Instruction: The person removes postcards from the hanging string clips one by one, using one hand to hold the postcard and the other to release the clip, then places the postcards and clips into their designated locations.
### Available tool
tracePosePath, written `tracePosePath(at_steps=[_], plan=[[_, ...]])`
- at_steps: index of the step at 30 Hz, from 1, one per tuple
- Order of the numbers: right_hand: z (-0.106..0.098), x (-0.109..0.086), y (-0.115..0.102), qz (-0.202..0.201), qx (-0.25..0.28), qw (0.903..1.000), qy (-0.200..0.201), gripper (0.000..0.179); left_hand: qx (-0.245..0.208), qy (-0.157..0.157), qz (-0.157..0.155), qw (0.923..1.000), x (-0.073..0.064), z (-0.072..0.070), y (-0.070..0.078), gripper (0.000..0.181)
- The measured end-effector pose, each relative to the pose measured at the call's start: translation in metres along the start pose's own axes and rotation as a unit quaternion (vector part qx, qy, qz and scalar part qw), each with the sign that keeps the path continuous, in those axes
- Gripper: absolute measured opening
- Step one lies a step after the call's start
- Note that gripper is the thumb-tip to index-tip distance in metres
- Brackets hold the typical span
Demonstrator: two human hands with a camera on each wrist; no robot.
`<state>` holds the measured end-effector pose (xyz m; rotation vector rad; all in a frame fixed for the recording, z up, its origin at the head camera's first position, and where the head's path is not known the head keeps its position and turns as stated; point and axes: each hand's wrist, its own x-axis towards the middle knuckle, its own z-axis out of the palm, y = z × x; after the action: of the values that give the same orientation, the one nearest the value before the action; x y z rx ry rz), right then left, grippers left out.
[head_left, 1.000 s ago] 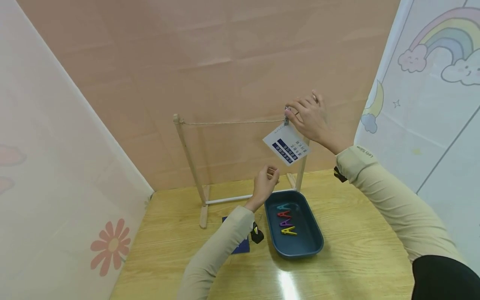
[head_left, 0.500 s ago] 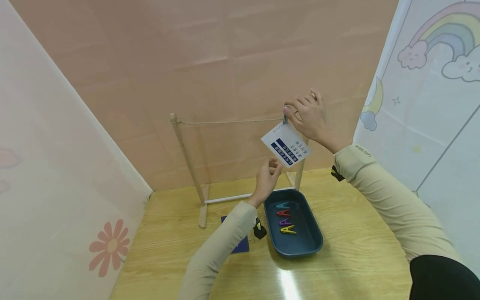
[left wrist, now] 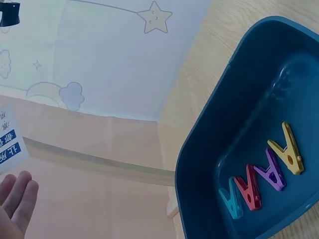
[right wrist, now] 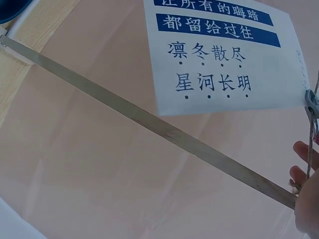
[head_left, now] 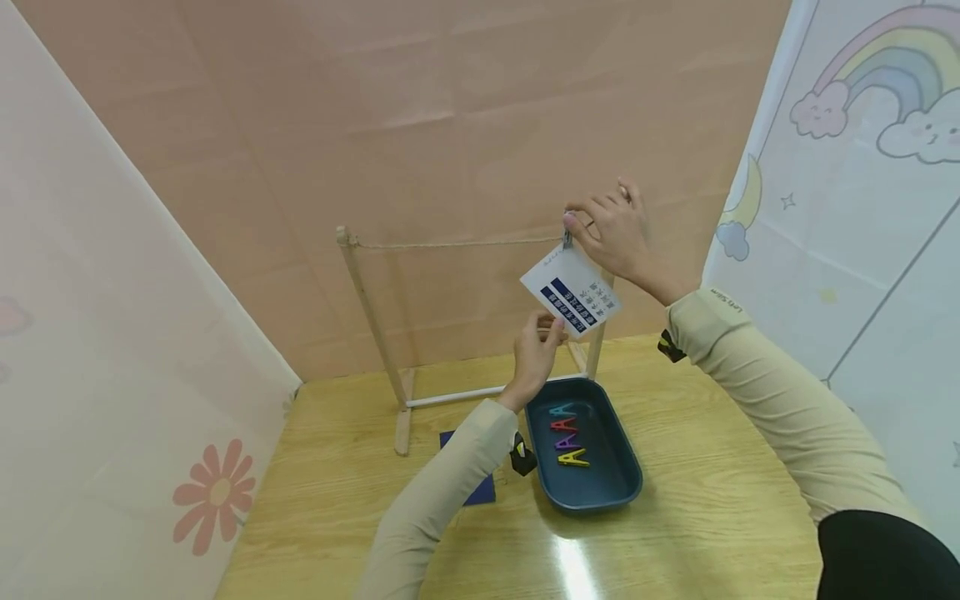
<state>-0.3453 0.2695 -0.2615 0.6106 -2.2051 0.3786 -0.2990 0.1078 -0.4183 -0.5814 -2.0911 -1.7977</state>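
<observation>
My right hand [head_left: 618,237] pinches a grey clothespin [head_left: 567,239] at the right end of the string [head_left: 457,244]. Below it hangs a white card [head_left: 572,292] with blue bands and printed characters, tilted, its upper corner at the clothespin [right wrist: 312,101]. In the right wrist view, part of the right hand [right wrist: 306,199] shows beside the string. My left hand [head_left: 534,354] is at the card's lower edge, fingers loosely bent. From the left wrist, the fingers [left wrist: 22,201] appear just under the card [left wrist: 11,142]; its lower corner is partly out of view.
A wooden frame [head_left: 372,325] holds the string up. In front stands a dark blue tray [head_left: 615,492] with several coloured clothespins [head_left: 566,442] in a row. A blue card [head_left: 480,492] lies on the table [head_left: 315,500], partly under the left forearm.
My left hand has risen from below the card to its lower edge. The right hand stays at the clothespin, and the card has barely moved.
</observation>
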Motion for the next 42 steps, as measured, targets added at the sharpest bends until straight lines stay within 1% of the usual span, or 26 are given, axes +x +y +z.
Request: tracePosePath(at_steps=[4, 8, 13, 16, 22, 29, 36, 42], plan=[[-0.001, -0.001, 0.0, 0.016, 0.015, 0.9995, -0.021, 0.031, -0.029, 0.008, 0.01, 0.9995, 0.0, 0.0, 0.0, 0.013], [-0.003, 0.0, -0.001, 0.033, 0.039, 0.9983, -0.028, 0.034, -0.043, 0.016, 0.016, 0.9988, 0.001, 0.0, 0.0, 0.011], [-0.005, 0.003, -0.002, 0.056, 0.065, 0.9956, -0.04, 0.042, -0.034, 0.019, 0.019, 0.9991, 0.003, -0.001, 0.0, 0.011], [-0.006, 0.005, -0.003, 0.069, 0.07, 0.9937, -0.054, 0.047, -0.03, 0.017, 0.018, 0.9993, 0.004, -0.002, 0.0, 0.011], [-0.008, 0.007, -0.006, 0.087, 0.086, 0.9898, -0.073, 0.05, -0.03, 0.019, 0.016, 0.9992, 0.004, -0.003, 0.001, 0.012], [-0.011, 0.009, -0.009, 0.106, 0.122, 0.9836, -0.081, 0.048, -0.032, 0.021, 0.018, 0.9991, 0.004, -0.006, 0.001, 0.012], [-0.012, 0.01, -0.009, 0.12, 0.129, 0.9797, -0.095, 0.043, -0.016, 0.024, 0.01, 0.9995, 0.004, -0.008, 0.001, 0.012], [-0.012, 0.01, -0.009, 0.116, 0.126, 0.98, -0.101, 0.042, -0.007, 0.026, 0.022, 0.9994, 0.005, -0.01, 0.0, 0.012]])
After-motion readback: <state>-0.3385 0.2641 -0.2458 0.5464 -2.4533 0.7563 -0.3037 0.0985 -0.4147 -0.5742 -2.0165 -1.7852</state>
